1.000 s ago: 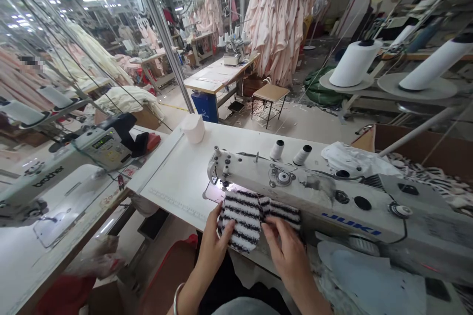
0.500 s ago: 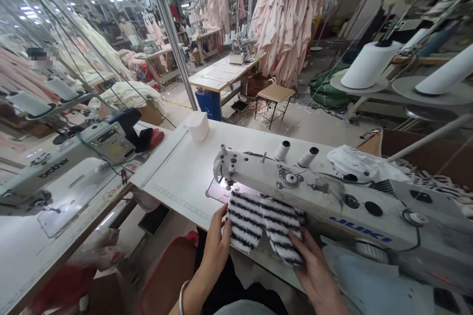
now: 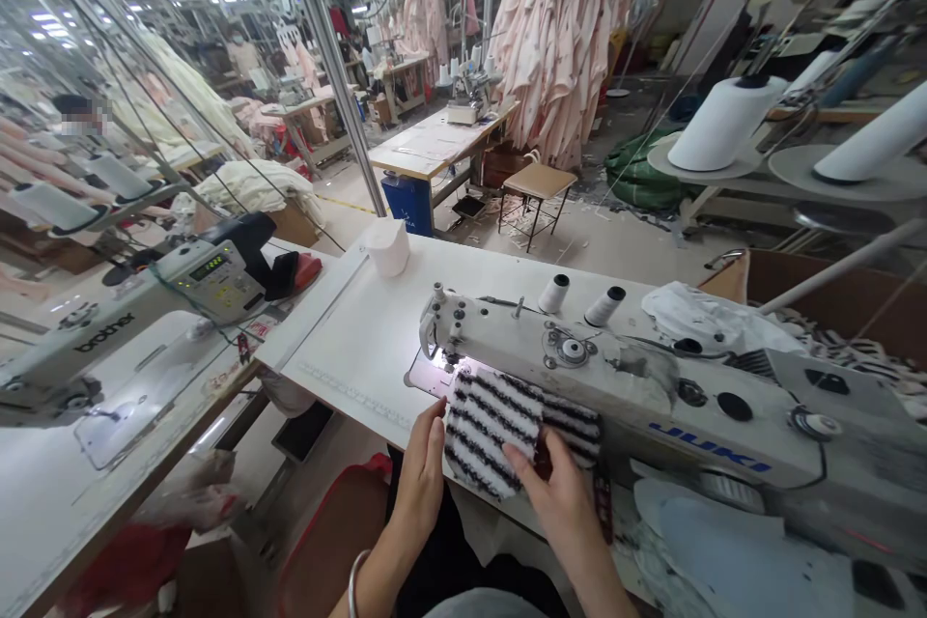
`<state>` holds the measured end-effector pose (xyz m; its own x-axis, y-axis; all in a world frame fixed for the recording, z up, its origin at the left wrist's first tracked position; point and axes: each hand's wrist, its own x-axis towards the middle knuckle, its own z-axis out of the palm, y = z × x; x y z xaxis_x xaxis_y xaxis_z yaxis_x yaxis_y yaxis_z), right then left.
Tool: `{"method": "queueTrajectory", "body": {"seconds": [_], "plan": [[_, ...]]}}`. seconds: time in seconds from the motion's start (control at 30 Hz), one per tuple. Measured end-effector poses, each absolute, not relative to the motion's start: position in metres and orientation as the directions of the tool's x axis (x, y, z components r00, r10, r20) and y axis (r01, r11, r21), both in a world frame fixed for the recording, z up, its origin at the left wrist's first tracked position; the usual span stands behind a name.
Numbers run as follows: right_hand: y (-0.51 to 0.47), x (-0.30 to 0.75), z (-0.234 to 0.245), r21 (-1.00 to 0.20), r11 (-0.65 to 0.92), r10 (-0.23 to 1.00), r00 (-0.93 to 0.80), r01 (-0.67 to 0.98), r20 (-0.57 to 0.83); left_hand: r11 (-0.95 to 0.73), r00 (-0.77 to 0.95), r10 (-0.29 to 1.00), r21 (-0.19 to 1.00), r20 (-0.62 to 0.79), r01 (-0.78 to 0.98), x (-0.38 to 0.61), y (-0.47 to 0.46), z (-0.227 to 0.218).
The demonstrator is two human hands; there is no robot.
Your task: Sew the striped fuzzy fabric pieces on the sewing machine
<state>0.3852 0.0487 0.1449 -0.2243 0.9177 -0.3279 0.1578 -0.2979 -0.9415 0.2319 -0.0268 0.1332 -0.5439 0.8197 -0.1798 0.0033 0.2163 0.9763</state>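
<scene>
A fluffy black-and-white striped fabric piece (image 3: 492, 430) lies at the front of a white JUKI sewing machine (image 3: 572, 352), its upper edge close to the lit needle area. Along its left edge rests my left hand (image 3: 424, 473), fingers stretched out and holding nothing that I can see. My right hand (image 3: 561, 483) pinches the right side of the piece, thumb on top and fingers partly hidden at its edge. Another striped part (image 3: 572, 425) sits to the right, under the machine arm; whether the two are joined is hidden.
Two small thread spools (image 3: 556, 294) stand behind the machine arm. A white roll (image 3: 387, 246) sits on the white table (image 3: 340, 328). At left is a Brother machine (image 3: 130, 328); at right, large thread cones (image 3: 724, 126) and a box of scraps (image 3: 847, 348).
My right hand has moved left from the right-hand striped part to the left piece, which now lies flatter and overlaps the other. My left hand stays by the left edge.
</scene>
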Motion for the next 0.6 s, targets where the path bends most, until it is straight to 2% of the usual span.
{"method": "queueTrajectory", "body": {"seconds": [0.1,0.2,0.43,0.6], "plan": [[0.056,0.39,0.137,-0.931,-0.25,0.933,-0.191,0.265,-0.305,0.236,-0.538,0.819,0.972,-0.199,-0.001,0.233,-0.023,0.133],[0.056,0.39,0.131,-0.936,-0.178,0.93,-0.259,0.303,-0.26,0.239,-0.512,0.835,0.971,-0.199,0.013,0.237,-0.02,0.134],[0.03,0.383,0.123,-0.954,0.042,0.955,-0.292,0.297,-0.049,0.152,-0.519,0.852,0.979,-0.059,0.139,0.242,-0.034,0.131],[0.01,0.383,0.126,-0.964,0.049,0.964,-0.265,0.263,-0.024,0.15,-0.517,0.854,0.98,-0.061,0.132,0.241,-0.049,0.125]]}}
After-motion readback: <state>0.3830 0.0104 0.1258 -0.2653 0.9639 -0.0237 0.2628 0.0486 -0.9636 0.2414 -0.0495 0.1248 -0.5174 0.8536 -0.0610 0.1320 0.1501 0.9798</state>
